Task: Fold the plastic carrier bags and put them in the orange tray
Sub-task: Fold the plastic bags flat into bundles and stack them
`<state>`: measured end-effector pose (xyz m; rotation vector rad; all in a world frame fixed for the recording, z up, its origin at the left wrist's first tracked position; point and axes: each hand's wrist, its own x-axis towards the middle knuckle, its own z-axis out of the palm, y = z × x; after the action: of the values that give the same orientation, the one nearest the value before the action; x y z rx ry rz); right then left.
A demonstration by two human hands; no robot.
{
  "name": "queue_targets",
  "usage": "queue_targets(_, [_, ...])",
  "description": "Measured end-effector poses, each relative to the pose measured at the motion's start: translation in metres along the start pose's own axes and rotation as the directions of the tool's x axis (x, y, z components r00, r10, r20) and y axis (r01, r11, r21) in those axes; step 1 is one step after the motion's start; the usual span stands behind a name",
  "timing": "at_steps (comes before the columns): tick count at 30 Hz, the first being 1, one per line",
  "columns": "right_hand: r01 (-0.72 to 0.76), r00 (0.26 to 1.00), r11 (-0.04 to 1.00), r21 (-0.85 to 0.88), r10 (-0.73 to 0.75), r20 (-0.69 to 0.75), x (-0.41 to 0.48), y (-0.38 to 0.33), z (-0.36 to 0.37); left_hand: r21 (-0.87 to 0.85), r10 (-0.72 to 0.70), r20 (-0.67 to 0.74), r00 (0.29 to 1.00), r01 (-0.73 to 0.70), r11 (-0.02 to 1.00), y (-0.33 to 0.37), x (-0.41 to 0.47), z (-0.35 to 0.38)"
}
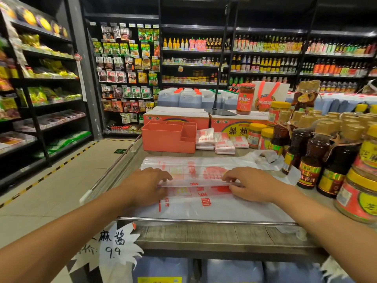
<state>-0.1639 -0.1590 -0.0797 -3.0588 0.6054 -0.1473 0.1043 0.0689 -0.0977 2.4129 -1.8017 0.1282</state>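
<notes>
- Left hand [150, 186] and right hand [255, 185] are both down on the carrier bag [204, 209], well apart, one at each end of a raised fold edge. Fingers are curled and pinching that edge. Thumbs are partly hidden, so I can't tell how deep the grip is.
- Bag lies flat under and between the hands on the table [204, 233]. Long axis runs hand to hand, left-right. Its handles [265, 158] are bunched out past the right hand, on the far side.
- Fold edge runs along the long axis. Part of the bag sits on the body side of the fingers and part beyond the fingertips. Looks like a lengthwise fold mid-way, with end-to-end folds not yet done.
- Look: thin translucent white film with red print, lightly wrinkled. Probably slippery, and likely to spring open unless pressed flat.
- Orange tray [169, 139] sits straight beyond the left hand, so that hand is nearer. It has several compartments, and no bag shows above the rim.
- Folded bags [216, 140] are stacked just beside the tray, beyond the gap between the hands. They are not in it.
- Bottles [310, 160] and jars crowd just outside the right hand, so there is a snag risk on any wide swing.
- Metal rail [204, 221] runs under the wrists.
</notes>
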Motion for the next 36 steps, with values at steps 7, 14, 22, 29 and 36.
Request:
queue_targets(7, [-0.028, 0.997, 1.000, 0.003, 0.028, 0.069, 0.009, 0.000, -0.010, 0.035, -0.035, 0.104, 0.994, 0.032, 0.999, 0.007, 0.005, -0.026])
queue_targets(14, [-0.019, 0.963, 0.999, -0.037, 0.028, 0.266, 0.052, -0.013, -0.038, -0.047, 0.030, 0.239, 0.970, -0.019, 0.999, 0.028, 0.056, -0.049])
queue_targets(22, [-0.032, 0.975, 0.997, 0.072, 0.016, 0.221, 0.060, 0.003, -0.023, -0.065, 0.110, 0.220, 0.969, -0.098, 0.993, 0.023, 0.071, -0.028])
queue_targets(29, [-0.077, 0.990, 0.976, 0.206, 0.051, 0.131, 0.055, 0.007, -0.033, -0.194, 0.045, 0.148, 0.988, -0.015, 0.981, 0.013, 0.072, -0.028])
queue_targets(36, [-0.066, 0.998, 0.965, 0.254, 0.057, 0.041, 0.059, 0.009, -0.029, -0.132, -0.028, -0.051, 0.998, 0.021, 0.991, 0.015, 0.068, -0.034])
